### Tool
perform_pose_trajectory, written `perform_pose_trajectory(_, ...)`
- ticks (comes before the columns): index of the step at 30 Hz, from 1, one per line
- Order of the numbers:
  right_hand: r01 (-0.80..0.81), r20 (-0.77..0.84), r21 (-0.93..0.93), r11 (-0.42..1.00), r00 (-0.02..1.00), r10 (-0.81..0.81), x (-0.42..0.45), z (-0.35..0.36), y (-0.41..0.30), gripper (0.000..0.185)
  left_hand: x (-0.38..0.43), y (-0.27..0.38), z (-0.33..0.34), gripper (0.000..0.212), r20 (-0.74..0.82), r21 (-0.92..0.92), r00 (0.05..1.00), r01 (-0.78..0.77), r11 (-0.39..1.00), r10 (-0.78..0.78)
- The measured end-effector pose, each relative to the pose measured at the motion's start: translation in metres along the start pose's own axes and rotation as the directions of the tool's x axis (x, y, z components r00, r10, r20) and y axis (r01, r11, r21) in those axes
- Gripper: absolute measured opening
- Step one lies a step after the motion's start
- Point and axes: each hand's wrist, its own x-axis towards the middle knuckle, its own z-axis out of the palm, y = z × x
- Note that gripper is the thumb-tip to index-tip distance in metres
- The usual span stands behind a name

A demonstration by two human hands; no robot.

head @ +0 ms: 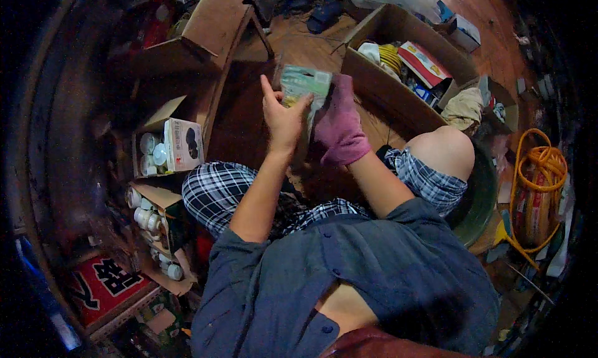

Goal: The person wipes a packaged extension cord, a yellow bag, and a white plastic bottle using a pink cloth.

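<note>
A clear plastic package with a green header card [306,82] is in front of me, above the dark floor between my knees. My bare left hand [283,117] holds its lower left part, the thumb across the front and the index finger pointing up along the side. Something yellowish shows inside, near my thumb. My right hand [342,122] is covered by a pink fabric glove or cloth and is at the package's right edge; its fingers are hidden, so its grip is unclear.
An open cardboard box [392,85] with yellow coiled material and small cartons stands ahead right. White plastic fittings [148,218] fill boxes at left. Orange rope [542,171] lies at far right, near a green basin [476,213]. A wooden structure [219,87] stands ahead left.
</note>
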Motion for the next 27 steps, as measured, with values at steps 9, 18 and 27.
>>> perform_pose_trajectory(9,-0.396,-0.242,0.204,0.896,0.866,0.438,0.011,-0.004,0.083,0.023,-0.012,0.017,-0.002,0.061,0.232,-0.505,0.973,0.122,0.854,-0.002)
perform_pose_trajectory(18,0.126,-0.149,0.989,0.08,0.858,0.491,0.008,-0.011,0.129,0.033,-0.013,-0.013,-0.002,0.033,0.32,-0.455,0.946,0.192,0.87,-0.041)
perform_pose_trajectory(27,-0.165,0.12,0.178,0.97,0.982,0.145,0.009,-0.009,0.088,0.033,0.014,-0.017,-0.021,0.031,0.169,-0.376,0.985,0.104,0.921,-0.042)
